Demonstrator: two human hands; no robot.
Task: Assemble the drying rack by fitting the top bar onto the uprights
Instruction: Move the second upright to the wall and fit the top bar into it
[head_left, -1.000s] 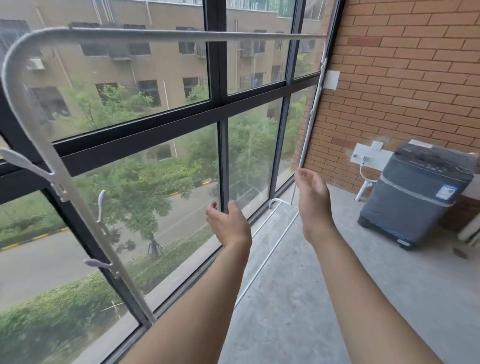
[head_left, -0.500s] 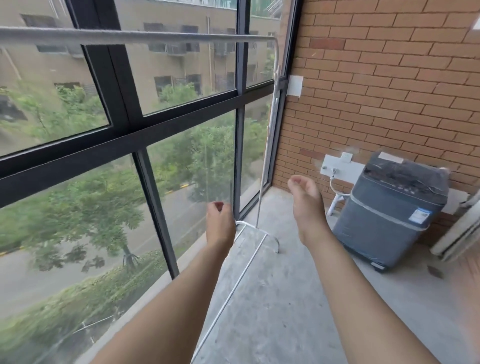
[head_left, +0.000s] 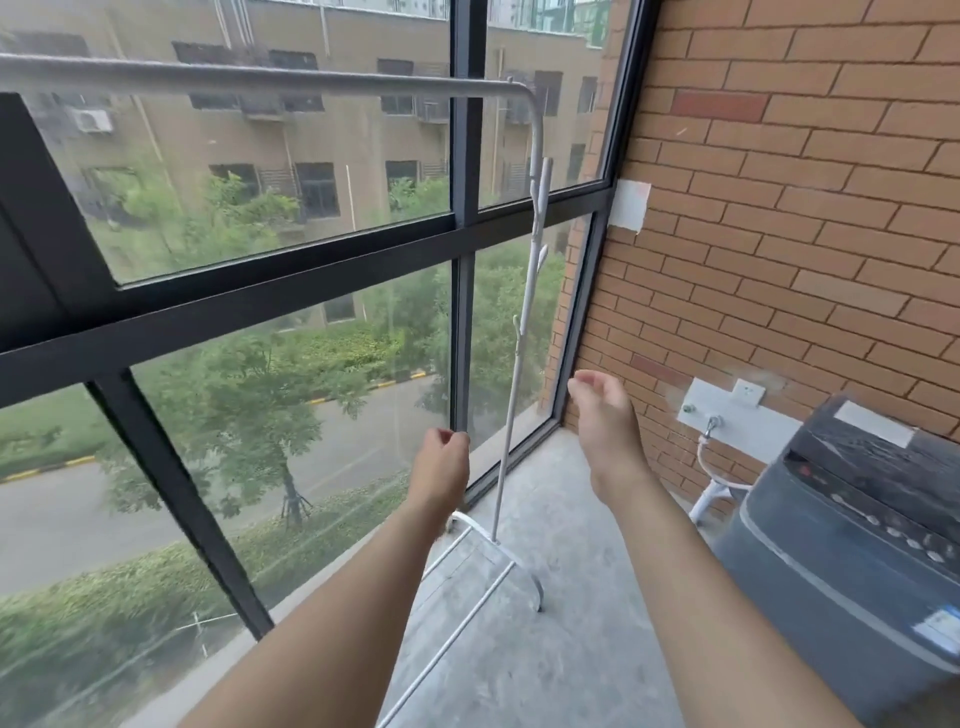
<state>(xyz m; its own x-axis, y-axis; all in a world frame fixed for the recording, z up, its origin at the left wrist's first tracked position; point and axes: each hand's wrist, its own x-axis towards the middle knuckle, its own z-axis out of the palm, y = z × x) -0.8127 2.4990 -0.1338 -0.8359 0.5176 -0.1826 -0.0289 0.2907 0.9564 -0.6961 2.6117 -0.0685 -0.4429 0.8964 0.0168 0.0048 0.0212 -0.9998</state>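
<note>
Head view swung right since a second ago, onto right upright (head_left: 524, 332) already under top bar (head_left: 260, 80). Left hand (head_left: 441, 467) loosely curled, right hand (head_left: 605, 421) open, both empty. Probably near done.

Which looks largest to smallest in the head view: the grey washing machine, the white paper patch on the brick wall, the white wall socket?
1. Grey washing machine, partly cut off and nearest the camera, which inflates it.
2. White paper patch on the brick wall.
3. White wall socket, smallest.
</note>
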